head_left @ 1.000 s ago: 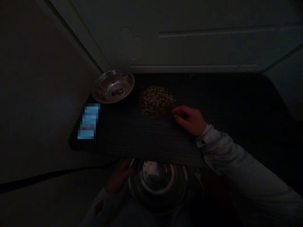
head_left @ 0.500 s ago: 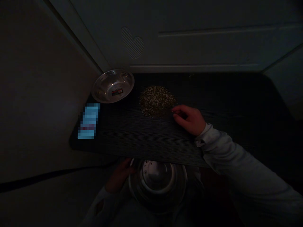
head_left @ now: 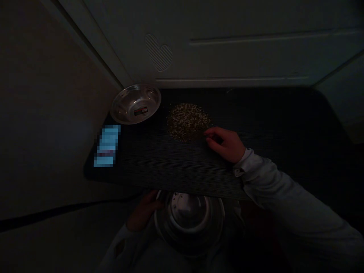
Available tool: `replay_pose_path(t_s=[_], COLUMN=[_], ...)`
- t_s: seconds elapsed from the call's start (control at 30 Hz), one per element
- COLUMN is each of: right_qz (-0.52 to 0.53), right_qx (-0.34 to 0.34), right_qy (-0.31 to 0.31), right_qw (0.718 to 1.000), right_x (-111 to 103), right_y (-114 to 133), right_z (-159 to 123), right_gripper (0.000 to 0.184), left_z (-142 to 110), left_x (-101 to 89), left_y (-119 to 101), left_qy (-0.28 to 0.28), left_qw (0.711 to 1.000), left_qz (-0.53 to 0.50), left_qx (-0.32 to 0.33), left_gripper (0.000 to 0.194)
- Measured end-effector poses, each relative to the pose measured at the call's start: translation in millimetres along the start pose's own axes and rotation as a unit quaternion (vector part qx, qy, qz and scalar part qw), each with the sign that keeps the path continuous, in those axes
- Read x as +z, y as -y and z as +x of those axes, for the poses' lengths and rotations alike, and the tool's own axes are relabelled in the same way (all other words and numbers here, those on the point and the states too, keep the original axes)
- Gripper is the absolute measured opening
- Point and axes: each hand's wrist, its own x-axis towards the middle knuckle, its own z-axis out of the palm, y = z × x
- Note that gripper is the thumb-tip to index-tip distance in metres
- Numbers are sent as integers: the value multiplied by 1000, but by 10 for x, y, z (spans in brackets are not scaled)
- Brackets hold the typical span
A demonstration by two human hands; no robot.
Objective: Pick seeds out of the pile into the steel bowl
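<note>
A round heap of mixed light and dark grains or seeds is spread on the dark wood-grained table. At the heap's lower right edge is my right hand, its fingers bent and the thumb tip a small gap from the index finger. Nothing is visible between those tips. Below the table's front edge, my left hand grips the left rim of a shiny metal bowl at my lap. Several small dark specks show inside that bowl. Part of its far rim is hidden by the table edge.
Another metal bowl with a dark label inside stands at the table's back left. A lit, blurred-out phone-like screen lies in front of it. Behind the table is a pale panel with a ribbed heart. The light is very dim.
My right hand has shifted slightly left, bringing its fingertips closer to the grain heap. My left hand and both bowls stay where they were.
</note>
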Motion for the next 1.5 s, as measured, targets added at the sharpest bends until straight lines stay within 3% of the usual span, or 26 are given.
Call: replay_pose_path(t_s=[0.43,1.5], right_qz=[5,-2], right_qx=[-18,-54], right_qy=[11,49], right_qw=[1000,997], right_x=[54,67], right_y=[21,41], right_z=[10,16], right_gripper=[24,27], left_z=[-11,4], left_x=[26,6], left_y=[-7,5], left_qy=[-22,4], left_qw=[1000,1000], left_qz=[2,-6], left_qx=[-15,-4], left_gripper=[48,47])
